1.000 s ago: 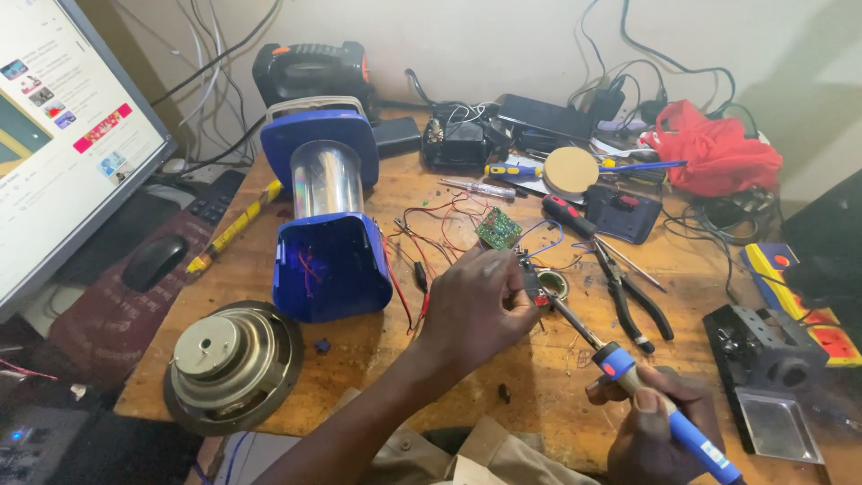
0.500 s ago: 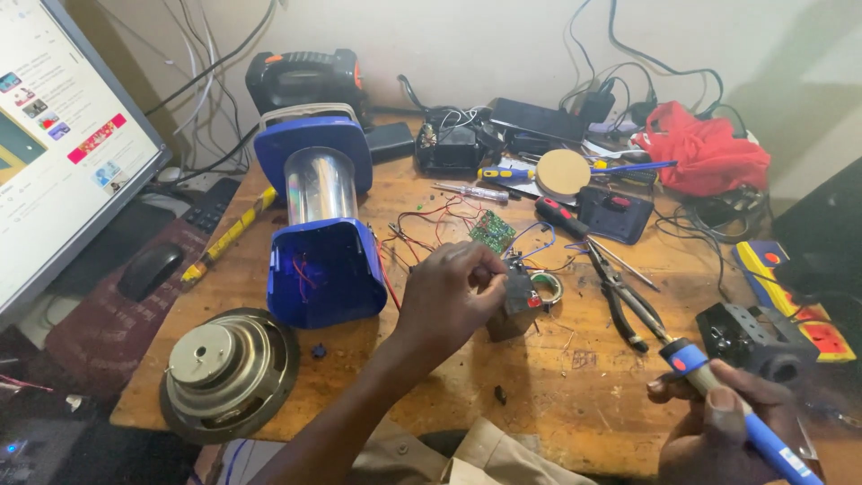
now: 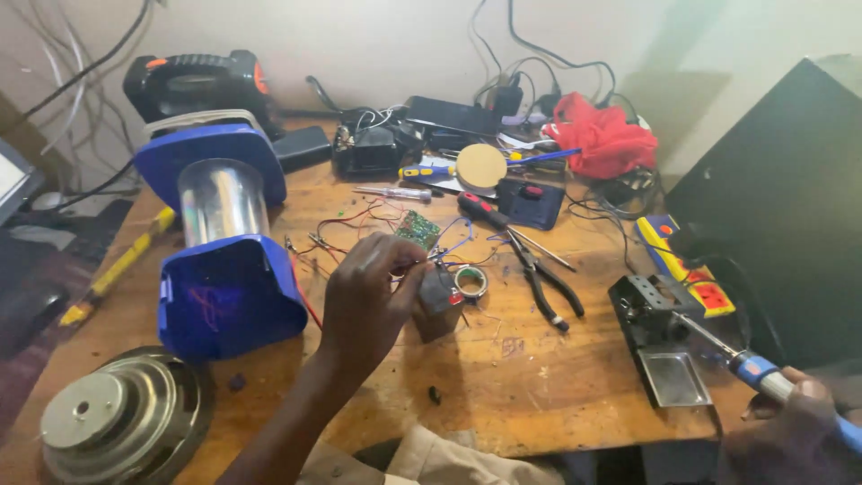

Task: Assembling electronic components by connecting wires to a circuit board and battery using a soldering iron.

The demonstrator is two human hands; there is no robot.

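My left hand [image 3: 368,301] pinches thin wires at the top of a small dark block-shaped battery [image 3: 437,305] standing on the wooden table [image 3: 539,377]. A small green circuit board [image 3: 417,229] lies just behind it, joined by red and blue wires. My right hand [image 3: 799,431], at the lower right corner, grips the blue-handled soldering iron [image 3: 754,364]. Its tip points into the black soldering iron stand [image 3: 651,310] with a metal tray [image 3: 672,377].
A blue speaker housing with a clear cylinder [image 3: 224,242] lies at left, a loose speaker driver [image 3: 117,422] in front of it. Black pliers [image 3: 548,283], a solder roll [image 3: 470,281], screwdrivers, a red cloth [image 3: 606,139], a power strip [image 3: 687,265] and cables crowd the back and right.
My right hand has carried the soldering iron from beside the battery out to the right, tip now at the stand. The left hand stays on the wires. The camera has turned right.
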